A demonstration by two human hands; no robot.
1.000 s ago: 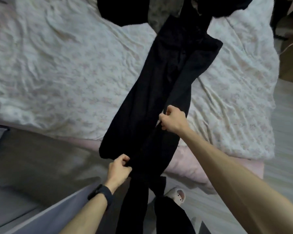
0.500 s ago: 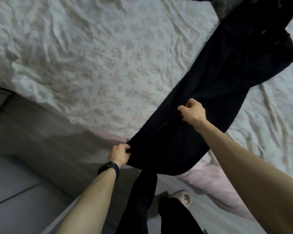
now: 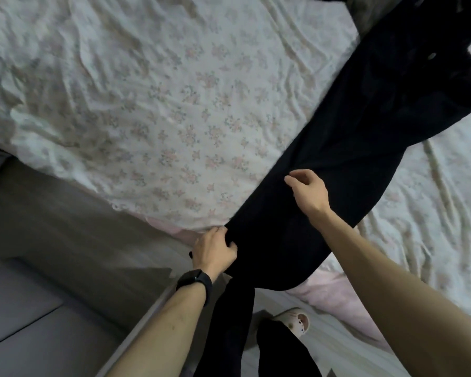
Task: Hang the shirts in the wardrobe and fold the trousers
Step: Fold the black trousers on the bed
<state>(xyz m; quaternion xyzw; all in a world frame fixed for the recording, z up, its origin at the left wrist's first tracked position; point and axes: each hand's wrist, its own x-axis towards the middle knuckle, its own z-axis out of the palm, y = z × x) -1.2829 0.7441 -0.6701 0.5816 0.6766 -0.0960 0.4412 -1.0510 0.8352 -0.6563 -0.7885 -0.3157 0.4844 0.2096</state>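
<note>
Black trousers (image 3: 346,148) lie stretched diagonally over the floral bedsheet (image 3: 147,104), waist end with a button at the upper right, leg ends hanging off the bed's near edge. My left hand (image 3: 214,247), a black band on its wrist, grips the left edge of the leg fabric at the bed's edge. My right hand (image 3: 307,190) hovers over the middle of the legs with fingers loosely curled, holding nothing.
More dark clothing (image 3: 365,12) lies at the top right of the bed. A pink mattress edge (image 3: 335,292) shows under the sheet. Grey floor (image 3: 52,227) lies left of the bed. A pale slipper (image 3: 297,321) sits on the floor by my feet.
My right hand has let go of the trouser fabric and opened above it. The trousers have been drawn rightward across the bed; my left hand keeps its grip on the leg edge.
</note>
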